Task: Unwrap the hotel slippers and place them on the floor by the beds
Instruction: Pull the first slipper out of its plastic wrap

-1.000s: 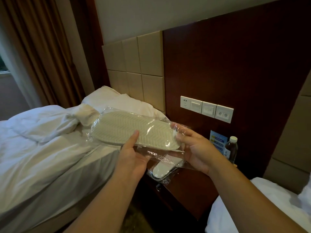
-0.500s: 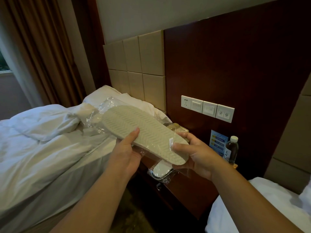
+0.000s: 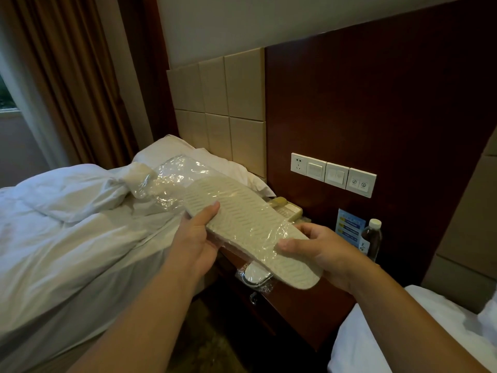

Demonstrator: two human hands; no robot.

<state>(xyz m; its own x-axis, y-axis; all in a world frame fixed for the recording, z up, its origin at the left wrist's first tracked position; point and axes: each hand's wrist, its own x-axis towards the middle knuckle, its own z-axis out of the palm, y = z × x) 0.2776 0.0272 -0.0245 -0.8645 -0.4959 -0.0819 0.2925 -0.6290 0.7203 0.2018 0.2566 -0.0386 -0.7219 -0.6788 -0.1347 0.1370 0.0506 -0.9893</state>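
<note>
1. Where the left half of the frame fills with white, a rumpled bed with white duvet and pillow lies below a beige padded headboard.
2. A dark wooden nightstand stands at lower centre, between that bed and a second white bed corner at lower right.
3. A pale cream slipper with a ridged chevron sole is held sole-up at frame centre, above the nightstand, its near end bare and its far end inside a crinkled clear plastic wrapper.
4. The left hand clamps the slipper's left edge, thumb on the sole.
5. The right hand pinches the slipper near its bare end, thumb on top.
6. A second wrapped white slipper lies on the nightstand, just under the held one.
7. A clear water bottle with white cap stands at right, near the wall.
</note>
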